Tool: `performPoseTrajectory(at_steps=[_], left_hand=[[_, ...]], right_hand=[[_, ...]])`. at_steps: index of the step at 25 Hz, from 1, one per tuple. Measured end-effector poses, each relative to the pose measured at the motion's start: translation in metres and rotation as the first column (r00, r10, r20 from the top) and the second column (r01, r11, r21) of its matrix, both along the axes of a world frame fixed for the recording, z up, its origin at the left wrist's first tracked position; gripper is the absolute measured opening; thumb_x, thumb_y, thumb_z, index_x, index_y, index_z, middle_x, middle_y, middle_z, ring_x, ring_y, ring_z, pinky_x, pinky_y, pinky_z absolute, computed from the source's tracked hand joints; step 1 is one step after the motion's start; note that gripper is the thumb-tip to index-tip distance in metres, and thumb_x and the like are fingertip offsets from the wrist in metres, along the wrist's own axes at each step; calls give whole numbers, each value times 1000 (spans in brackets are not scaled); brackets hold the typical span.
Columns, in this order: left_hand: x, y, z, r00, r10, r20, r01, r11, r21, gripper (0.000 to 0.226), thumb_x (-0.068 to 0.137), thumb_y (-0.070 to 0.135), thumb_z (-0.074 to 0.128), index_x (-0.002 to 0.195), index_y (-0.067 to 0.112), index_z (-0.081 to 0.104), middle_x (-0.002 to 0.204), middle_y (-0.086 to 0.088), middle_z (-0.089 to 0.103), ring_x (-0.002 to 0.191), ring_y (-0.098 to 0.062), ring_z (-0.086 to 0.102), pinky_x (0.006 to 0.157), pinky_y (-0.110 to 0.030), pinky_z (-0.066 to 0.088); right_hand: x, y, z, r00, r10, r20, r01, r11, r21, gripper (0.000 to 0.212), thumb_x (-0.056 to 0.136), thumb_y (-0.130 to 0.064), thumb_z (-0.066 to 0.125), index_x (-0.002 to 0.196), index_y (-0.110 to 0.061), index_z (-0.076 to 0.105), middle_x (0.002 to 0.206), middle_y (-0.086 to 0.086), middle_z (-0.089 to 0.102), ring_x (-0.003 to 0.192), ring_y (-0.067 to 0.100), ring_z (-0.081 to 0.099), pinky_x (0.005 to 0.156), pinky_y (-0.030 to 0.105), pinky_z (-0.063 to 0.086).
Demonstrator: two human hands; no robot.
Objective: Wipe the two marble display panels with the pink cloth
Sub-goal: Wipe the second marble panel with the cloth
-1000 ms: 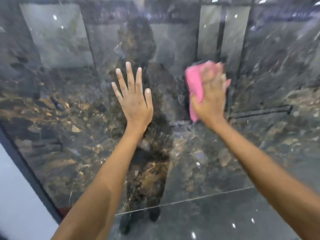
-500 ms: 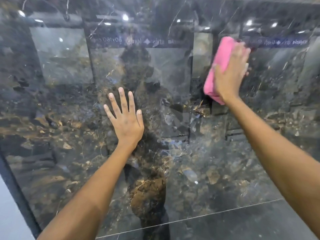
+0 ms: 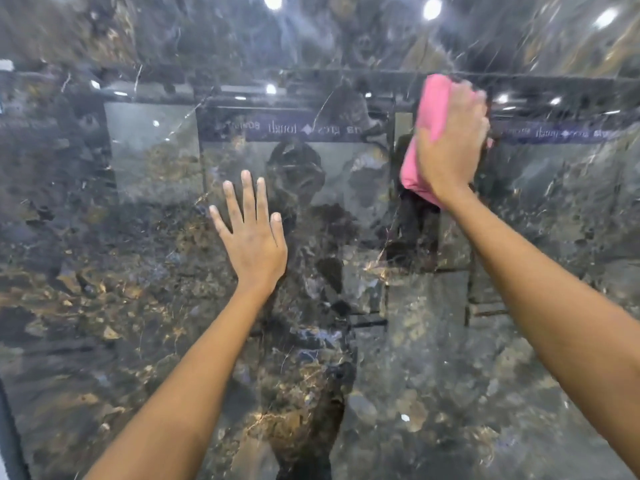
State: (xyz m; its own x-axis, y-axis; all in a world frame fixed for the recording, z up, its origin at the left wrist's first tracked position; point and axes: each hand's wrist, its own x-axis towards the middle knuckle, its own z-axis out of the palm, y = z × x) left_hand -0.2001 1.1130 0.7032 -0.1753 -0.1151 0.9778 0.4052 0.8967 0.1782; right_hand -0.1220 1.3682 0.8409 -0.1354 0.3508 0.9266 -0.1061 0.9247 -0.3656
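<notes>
A glossy dark marble panel [image 3: 114, 278] with gold and brown veins fills the whole view, standing upright in front of me. My left hand [image 3: 251, 237] lies flat against it near the middle, fingers straight and spread. My right hand [image 3: 450, 143] presses the folded pink cloth [image 3: 427, 133] against the upper right part of the panel, fingers curled over the cloth's top edge. The cloth sticks out to the left of and below the hand. A second panel cannot be told apart here.
The polished surface mirrors ceiling lights [image 3: 432, 8], a dark signboard with reversed lettering [image 3: 294, 129], and the person's dim outline. A dark frame edge [image 3: 10, 441] runs down the lower left corner.
My right hand has carried the cloth upward and to the right across the panel. The view has tilted up with it. My left hand stays flat on the marble.
</notes>
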Motion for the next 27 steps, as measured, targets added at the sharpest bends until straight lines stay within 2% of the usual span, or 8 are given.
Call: performPoseTrajectory(at_steps=[2, 7, 11, 13, 15, 18, 21, 27], left_hand=[[-2, -3, -3, 1000, 12, -5, -13, 999, -30, 55, 104, 29, 31, 156, 14, 20, 163, -6, 15, 150, -32, 9, 118, -58, 5], [-1, -6, -3, 1000, 14, -27, -15, 999, -47, 55, 104, 28, 32, 155, 13, 21, 162, -8, 17, 149, -33, 10, 118, -57, 5], [-1, -3, -3, 999, 34, -25, -34, 999, -28, 55, 104, 30, 28, 156, 13, 20, 163, -7, 15, 150, -33, 9, 118, -56, 3], [0, -3, -3, 999, 25, -23, -26, 999, -28, 55, 104, 30, 27, 155, 13, 21, 162, -8, 16, 150, -33, 9, 118, -55, 2], [-1, -4, -3, 1000, 22, -12, -22, 1000, -21, 55, 104, 31, 26, 155, 13, 21, 163, -7, 16, 150, -31, 8, 118, -54, 2], [0, -9, -3, 1000, 20, 13, -20, 999, -26, 54, 104, 34, 24, 155, 16, 21, 163, -5, 15, 150, -28, 7, 119, -53, 2], [2, -10, 0, 999, 17, 33, -16, 999, -38, 54, 105, 36, 23, 155, 17, 19, 163, -4, 14, 150, -28, 6, 119, -54, 3], [-1, 2, -6, 998, 57, 4, -57, 998, 19, 53, 105, 30, 26, 155, 13, 23, 162, -7, 18, 150, -31, 10, 119, -54, 4]], right_hand=[[-18, -44, -15, 998, 52, -47, -33, 940, 339, 73, 76, -18, 54, 144, 2, 36, 146, 23, 39, 135, 38, 35, 115, 49, 29], [-8, -14, -163, 959, -99, 266, -247, 169, 954, 76, 77, -38, 49, 146, -8, 40, 152, 14, 37, 144, 30, 26, 119, 50, 20], [3, 43, -47, 998, 50, 39, -62, 887, 457, 66, 82, -21, 47, 145, -2, 37, 148, 21, 40, 139, 35, 29, 117, 50, 24], [4, 19, 30, 997, 75, -10, -74, 993, 95, 69, 83, -22, 48, 149, -9, 32, 153, 13, 34, 139, 28, 30, 118, 44, 24], [-8, -27, 41, 994, 105, 3, -102, 955, 279, 73, 77, -22, 51, 148, -8, 35, 149, 12, 37, 132, 24, 34, 114, 44, 32], [-22, -48, -55, 995, 27, 99, -100, 469, 878, 75, 78, -28, 54, 146, -2, 38, 153, 17, 35, 143, 32, 26, 120, 47, 11], [-7, 4, -130, 956, -159, 245, -244, 30, 969, 72, 83, -38, 50, 149, -11, 37, 157, 10, 31, 146, 26, 19, 121, 47, 11], [-9, 54, -17, 998, 62, -22, -36, 795, 605, 64, 79, -23, 55, 140, -5, 49, 146, 14, 46, 139, 39, 34, 116, 53, 23]])
